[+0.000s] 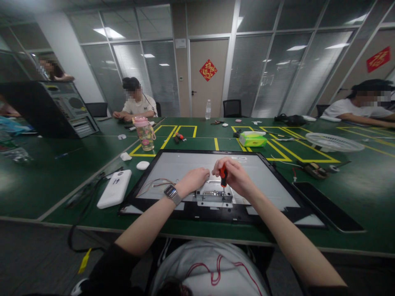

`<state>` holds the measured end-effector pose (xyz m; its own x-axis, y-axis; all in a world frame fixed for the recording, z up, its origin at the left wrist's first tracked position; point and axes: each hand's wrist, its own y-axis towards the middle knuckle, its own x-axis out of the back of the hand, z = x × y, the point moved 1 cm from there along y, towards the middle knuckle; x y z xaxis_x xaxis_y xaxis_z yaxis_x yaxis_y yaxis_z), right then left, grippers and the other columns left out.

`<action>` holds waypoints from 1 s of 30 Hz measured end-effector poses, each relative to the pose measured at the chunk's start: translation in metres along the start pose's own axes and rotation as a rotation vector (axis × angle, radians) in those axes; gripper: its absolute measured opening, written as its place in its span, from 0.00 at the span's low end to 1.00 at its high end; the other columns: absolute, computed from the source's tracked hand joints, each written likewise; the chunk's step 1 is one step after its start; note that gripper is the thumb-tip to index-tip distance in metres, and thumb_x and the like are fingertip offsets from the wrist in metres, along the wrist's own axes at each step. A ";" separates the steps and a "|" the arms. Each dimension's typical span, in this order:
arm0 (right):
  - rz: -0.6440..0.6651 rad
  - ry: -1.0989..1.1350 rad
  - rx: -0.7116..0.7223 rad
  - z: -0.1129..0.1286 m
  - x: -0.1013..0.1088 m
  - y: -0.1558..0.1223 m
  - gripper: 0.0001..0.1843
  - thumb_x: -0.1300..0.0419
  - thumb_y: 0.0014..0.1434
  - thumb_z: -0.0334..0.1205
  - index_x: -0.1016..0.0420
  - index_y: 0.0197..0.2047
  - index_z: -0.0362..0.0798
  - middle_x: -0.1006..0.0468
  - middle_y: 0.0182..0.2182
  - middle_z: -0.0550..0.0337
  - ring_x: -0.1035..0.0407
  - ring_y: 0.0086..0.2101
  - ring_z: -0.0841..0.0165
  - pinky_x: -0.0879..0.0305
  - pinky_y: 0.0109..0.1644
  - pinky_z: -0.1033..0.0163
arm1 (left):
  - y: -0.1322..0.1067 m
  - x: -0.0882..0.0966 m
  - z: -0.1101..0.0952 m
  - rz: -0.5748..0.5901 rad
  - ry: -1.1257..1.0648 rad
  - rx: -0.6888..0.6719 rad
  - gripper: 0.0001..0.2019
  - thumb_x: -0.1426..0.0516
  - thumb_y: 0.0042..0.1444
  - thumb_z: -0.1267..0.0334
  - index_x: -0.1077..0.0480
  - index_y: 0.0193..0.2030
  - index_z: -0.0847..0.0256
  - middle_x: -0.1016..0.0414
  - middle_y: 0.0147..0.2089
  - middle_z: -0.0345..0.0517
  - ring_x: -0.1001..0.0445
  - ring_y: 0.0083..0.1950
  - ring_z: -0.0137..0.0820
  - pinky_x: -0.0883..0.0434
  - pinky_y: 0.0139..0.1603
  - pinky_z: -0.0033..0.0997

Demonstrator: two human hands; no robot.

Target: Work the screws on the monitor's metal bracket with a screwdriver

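Green desk point(354, 193), yellow tape lines on it; monitor panel point(271, 185) lies face down at lower centre of the frame, black bezel around a grey back. Metal bracket point(214, 198) sits on the panel's near edge, dead centre; red and white wires point(154, 183) run off it toward the left.

Right hand point(239, 177) closed around a screwdriver point(223, 176) with a red-and-black handle; tool roughly upright, tip down at the bracket's top edge. Left hand point(193, 179) just left of it, palm down on the panel back, fingers half-curled, fingertips at the bracket; can't tell if anything is pinched under them. Watch point(172, 193) on that wrist. The two hands nearly touch.

Around it: white power bank point(115, 188) just off the panel's left edge; black phone point(327, 206) off its right edge; green tissue pack point(253, 139) and white fan grille point(331, 142) further back on the right; pink-lidded bottle point(143, 132) back left; PC case point(52, 107) at upper left. Other people sit at the far side of the desk, upper left and upper right, hands well apart from these.
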<state>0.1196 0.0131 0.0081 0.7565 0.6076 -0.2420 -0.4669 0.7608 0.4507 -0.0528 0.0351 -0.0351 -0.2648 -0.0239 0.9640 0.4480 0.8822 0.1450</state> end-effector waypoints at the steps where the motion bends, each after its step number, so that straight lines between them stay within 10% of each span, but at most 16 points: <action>1: 0.004 -0.011 0.019 0.001 0.000 0.000 0.16 0.33 0.55 0.54 0.25 0.31 0.49 0.27 0.26 0.61 0.32 0.30 0.68 0.34 0.38 0.61 | 0.000 -0.001 0.001 -0.010 0.014 -0.003 0.15 0.55 0.69 0.63 0.28 0.46 0.62 0.22 0.46 0.53 0.23 0.46 0.38 0.30 0.49 0.35; 30: -0.014 0.006 0.050 -0.003 0.003 0.002 0.15 0.31 0.55 0.52 0.25 0.32 0.49 0.27 0.28 0.63 0.33 0.30 0.70 0.33 0.40 0.62 | 0.001 -0.002 0.000 -0.019 0.062 -0.005 0.15 0.56 0.69 0.64 0.28 0.46 0.62 0.22 0.45 0.53 0.23 0.45 0.39 0.30 0.46 0.34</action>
<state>0.1196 0.0165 0.0058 0.7599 0.5987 -0.2532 -0.4328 0.7567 0.4901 -0.0521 0.0364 -0.0365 -0.2198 -0.0701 0.9730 0.4477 0.8790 0.1645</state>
